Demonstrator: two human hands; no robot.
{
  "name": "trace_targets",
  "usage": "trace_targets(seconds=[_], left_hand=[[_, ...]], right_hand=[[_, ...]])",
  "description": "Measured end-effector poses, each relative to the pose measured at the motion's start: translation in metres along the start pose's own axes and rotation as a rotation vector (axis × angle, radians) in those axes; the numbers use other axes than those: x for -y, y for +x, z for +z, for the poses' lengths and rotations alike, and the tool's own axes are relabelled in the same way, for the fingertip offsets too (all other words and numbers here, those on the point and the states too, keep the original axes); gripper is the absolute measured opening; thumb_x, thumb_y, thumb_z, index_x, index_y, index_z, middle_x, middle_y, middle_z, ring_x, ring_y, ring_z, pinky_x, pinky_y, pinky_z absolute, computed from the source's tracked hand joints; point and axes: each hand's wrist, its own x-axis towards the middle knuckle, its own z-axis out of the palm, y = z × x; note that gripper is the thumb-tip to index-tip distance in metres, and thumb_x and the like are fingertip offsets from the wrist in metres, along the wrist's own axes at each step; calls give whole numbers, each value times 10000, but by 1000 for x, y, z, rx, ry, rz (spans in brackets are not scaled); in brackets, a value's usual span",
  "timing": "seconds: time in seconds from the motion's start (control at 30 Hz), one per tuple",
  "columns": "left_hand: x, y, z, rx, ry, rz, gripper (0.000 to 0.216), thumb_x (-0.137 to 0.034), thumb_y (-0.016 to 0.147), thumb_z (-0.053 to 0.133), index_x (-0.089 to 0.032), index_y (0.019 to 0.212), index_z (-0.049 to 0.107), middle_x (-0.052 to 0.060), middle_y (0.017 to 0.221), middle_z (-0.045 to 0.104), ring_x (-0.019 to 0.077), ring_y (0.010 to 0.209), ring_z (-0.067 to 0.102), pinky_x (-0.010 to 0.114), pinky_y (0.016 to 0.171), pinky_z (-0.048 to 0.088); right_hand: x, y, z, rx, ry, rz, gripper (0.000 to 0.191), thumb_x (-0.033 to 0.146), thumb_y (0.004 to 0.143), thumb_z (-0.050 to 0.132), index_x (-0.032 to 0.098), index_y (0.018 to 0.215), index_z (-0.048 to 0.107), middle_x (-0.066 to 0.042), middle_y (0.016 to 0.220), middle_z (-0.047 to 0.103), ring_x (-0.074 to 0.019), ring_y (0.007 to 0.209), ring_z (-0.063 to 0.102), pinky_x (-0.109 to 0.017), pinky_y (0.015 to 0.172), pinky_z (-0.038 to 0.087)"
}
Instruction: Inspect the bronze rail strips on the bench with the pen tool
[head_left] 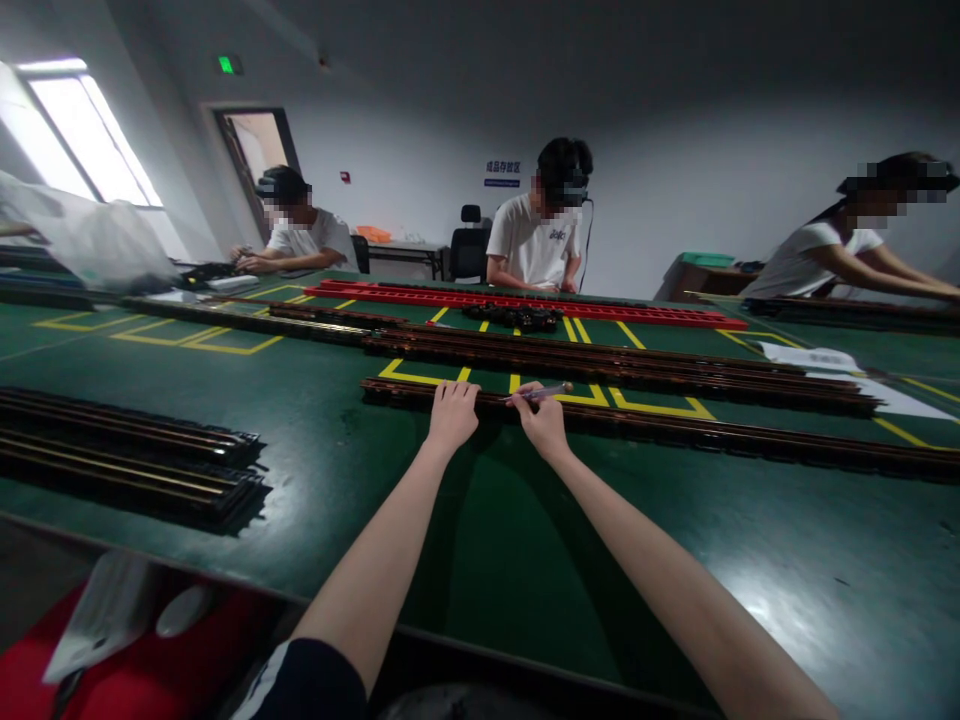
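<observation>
A long, dark, narrow strip point(675, 428) with a reddish-brown sheen lies across the green table in front of me. Over its left part rests my left hand point(454, 415), fingers bent over the strip's far side and holding it down. A short way to the right, my right hand point(544, 425) grips a slim screwdriver point(547, 392) with a translucent handle. The tool is tilted low, its thin tip pointing left at the strip between my hands. Whether the tip touches the strip is too small to tell.
More dark strips point(615, 365) lie just beyond, with red strips point(525, 303) and a black heap point(517, 316) farther back. Bundled dark strips point(127, 450) are at left. White papers point(825, 365) lie at right on the green table point(337, 530). Three people work around the table.
</observation>
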Motion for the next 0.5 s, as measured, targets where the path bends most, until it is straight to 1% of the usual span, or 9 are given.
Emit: trace_targets(seconds=[0.17, 0.4, 0.5], left_hand=[[3, 0, -2, 22, -37, 5, 440, -64, 841, 353, -166, 1202, 584, 103, 1222, 631, 256, 1176, 519, 448, 1082, 315], [1, -1, -3, 53, -7, 9, 442, -75, 838, 368, -136, 1231, 561, 129, 1244, 608, 272, 1191, 503, 458, 1084, 307], [0, -1, -3, 46, 19, 7, 447, -72, 828, 383, -132, 1235, 558, 125, 1249, 607, 270, 1189, 500, 447, 1080, 311]], right_hand=[[3, -4, -4, -84, -2, 31, 126, 330, 852, 522, 223, 787, 532, -63, 753, 704, -248, 803, 677, -419, 836, 488], [3, -8, -4, -190, 37, 78, 212, 419, 854, 504, 218, 787, 515, -85, 731, 696, -248, 741, 681, -390, 740, 520], [-1, -7, -3, -244, 52, 81, 231, 435, 846, 498, 213, 783, 510, -81, 705, 695, -247, 712, 683, -390, 726, 522]])
